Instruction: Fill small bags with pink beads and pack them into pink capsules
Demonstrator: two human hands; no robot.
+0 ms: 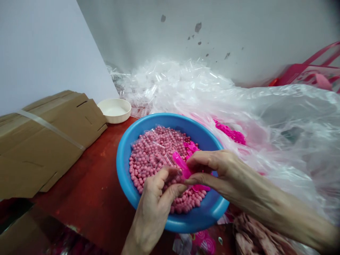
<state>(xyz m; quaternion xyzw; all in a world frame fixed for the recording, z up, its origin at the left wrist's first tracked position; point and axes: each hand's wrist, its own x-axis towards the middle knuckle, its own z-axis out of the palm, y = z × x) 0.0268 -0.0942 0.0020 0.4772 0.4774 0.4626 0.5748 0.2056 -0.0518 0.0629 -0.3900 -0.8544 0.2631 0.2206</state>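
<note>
Pink round beads (138,173) fill much of a blue plastic basin (124,184) in front of me. Clear plastic pieces (156,145) lie over the beads. My right hand (215,170) comes in from the right, closed with thumb and fingers on a bright pink plastic piece (181,163). Close beside it, my left hand (156,202) pinches with thumb and forefinger just above the beads; what it holds is too small and hidden to make out. More bright pink plastic pieces (190,148) lie in the basin, partly behind my right hand.
A flattened cardboard stack (53,138) stands on the red table (92,194) at left. Beyond the basin are a cream round dish (115,110) and a heap of clear plastic (172,83). Plastic sheeting (287,124) covers the right side; a brownish cloth (257,235) lies near me.
</note>
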